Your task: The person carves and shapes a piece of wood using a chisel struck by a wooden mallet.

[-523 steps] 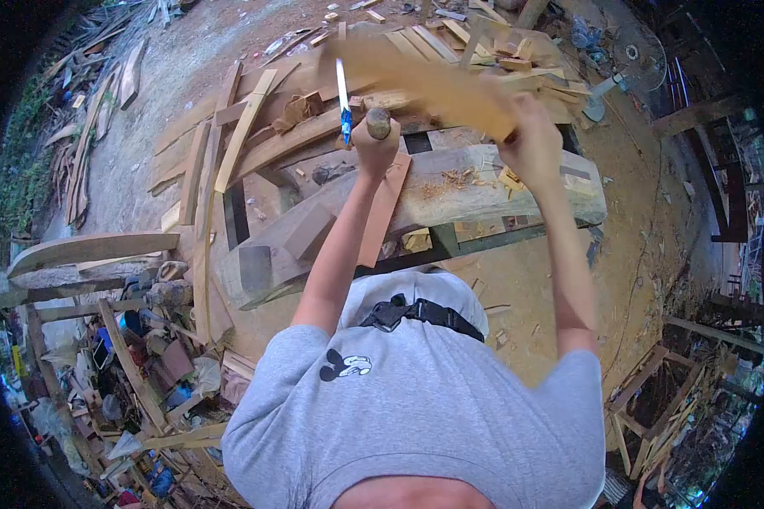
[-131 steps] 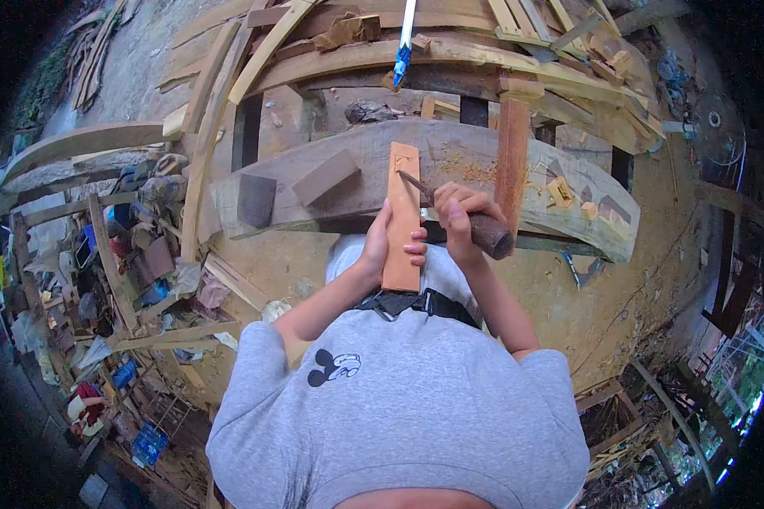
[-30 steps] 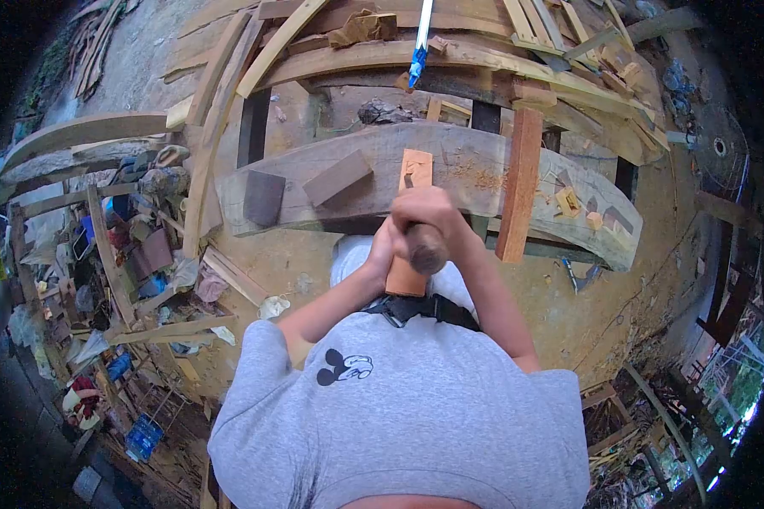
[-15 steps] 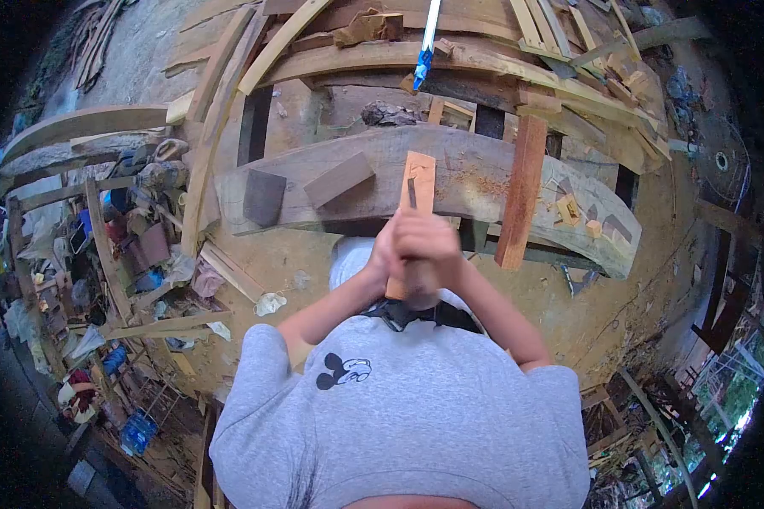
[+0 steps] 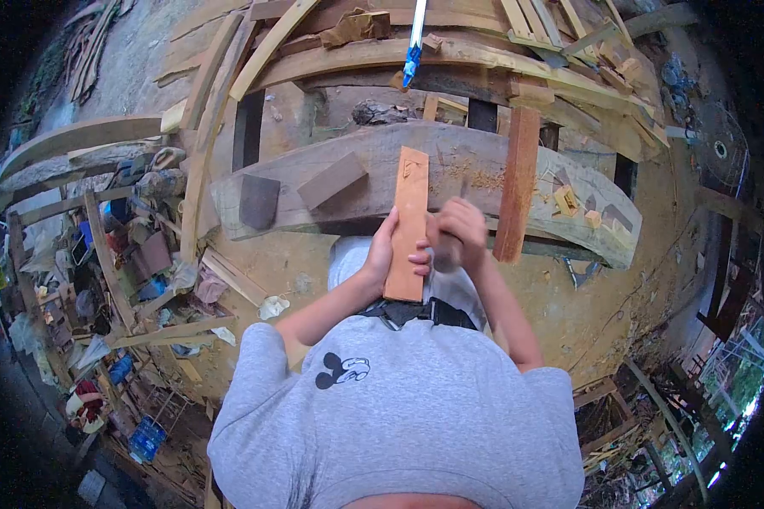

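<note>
My left hand (image 5: 385,254) is wrapped round the lower part of a flat orange-brown wooden board (image 5: 410,204), its fingertips showing on the board's right side. The board's far end, with a small carved mark, lies over the curved grey plank. Just right of the board, my right hand (image 5: 460,229) is closed round a tool with a rounded wooden handle (image 5: 446,254); motion blurs it, and its blade cannot be made out clearly. A reddish wooden beam (image 5: 518,182) lies across the plank to the right of my right hand.
The curved grey plank (image 5: 475,140) bears a rectangular wood block (image 5: 333,181), a dark block (image 5: 259,202), shavings and small yellowish wood pieces (image 5: 566,200). Long timbers (image 5: 356,56) lie behind. A blue-and-white pole (image 5: 413,59) points down from above. Scattered objects lie at left.
My right hand has moved right, away from the board, with the tool in it. More of the board's face now shows, and my left hand's fingers are visible round it.
</note>
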`<state>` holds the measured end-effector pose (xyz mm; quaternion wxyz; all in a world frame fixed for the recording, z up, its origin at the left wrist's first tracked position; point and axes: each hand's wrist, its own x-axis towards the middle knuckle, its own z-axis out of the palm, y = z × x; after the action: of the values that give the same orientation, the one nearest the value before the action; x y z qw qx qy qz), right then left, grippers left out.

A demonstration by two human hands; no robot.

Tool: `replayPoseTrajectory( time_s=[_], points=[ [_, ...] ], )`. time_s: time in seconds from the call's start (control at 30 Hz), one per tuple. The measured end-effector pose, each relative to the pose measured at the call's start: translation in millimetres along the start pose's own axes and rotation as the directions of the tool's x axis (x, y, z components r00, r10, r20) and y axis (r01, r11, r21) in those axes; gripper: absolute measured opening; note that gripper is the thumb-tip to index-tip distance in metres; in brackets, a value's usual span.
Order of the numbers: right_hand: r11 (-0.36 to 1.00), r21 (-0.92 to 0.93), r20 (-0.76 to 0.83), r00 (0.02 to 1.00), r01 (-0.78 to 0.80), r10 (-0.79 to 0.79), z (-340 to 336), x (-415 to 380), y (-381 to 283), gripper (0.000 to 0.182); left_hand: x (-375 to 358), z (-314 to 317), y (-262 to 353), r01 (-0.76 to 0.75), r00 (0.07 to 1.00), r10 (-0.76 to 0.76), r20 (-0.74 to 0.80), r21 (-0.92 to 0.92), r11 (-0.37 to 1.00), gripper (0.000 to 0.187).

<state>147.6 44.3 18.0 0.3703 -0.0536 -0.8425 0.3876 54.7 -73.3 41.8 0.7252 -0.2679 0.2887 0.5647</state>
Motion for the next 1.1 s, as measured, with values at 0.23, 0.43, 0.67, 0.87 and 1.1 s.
replayPoseTrajectory(
  time_s=[0.23, 0.43, 0.67, 0.87, 1.1],
  points=[
    [0.995, 0.095, -0.217, 0.976, 0.019, 0.002, -23, 32, -3, 0.02, 14, -10, 2, 0.015, 0.998, -0.012, 0.061, -0.049, 0.999, 0.054],
    [0.947, -0.258, 0.352, 0.895, -0.189, 0.275, -22, -9, 31, 0.044, 5, -14, 14, -0.02, 0.998, 0.034, -0.056, 0.23, 0.973, 0.04],
    [0.84, -0.46, 0.235, 0.872, -0.289, 0.429, 4, -37, 47, 0.043, -15, -21, 37, -0.176, 0.97, 0.239, -0.042, 0.554, 0.813, 0.042],
    [0.872, -0.168, 0.048, 0.88, -0.46, 0.473, 2, -14, 24, 0.041, -28, -7, 37, -0.336, 0.935, 0.327, 0.138, 0.643, 0.688, 0.041],
    [0.947, -0.191, -0.344, 0.921, -0.257, 0.18, -41, 57, -28, 0.065, -30, 23, 3, -0.424, 0.905, 0.285, 0.315, 0.709, 0.564, 0.037]
  ],
)
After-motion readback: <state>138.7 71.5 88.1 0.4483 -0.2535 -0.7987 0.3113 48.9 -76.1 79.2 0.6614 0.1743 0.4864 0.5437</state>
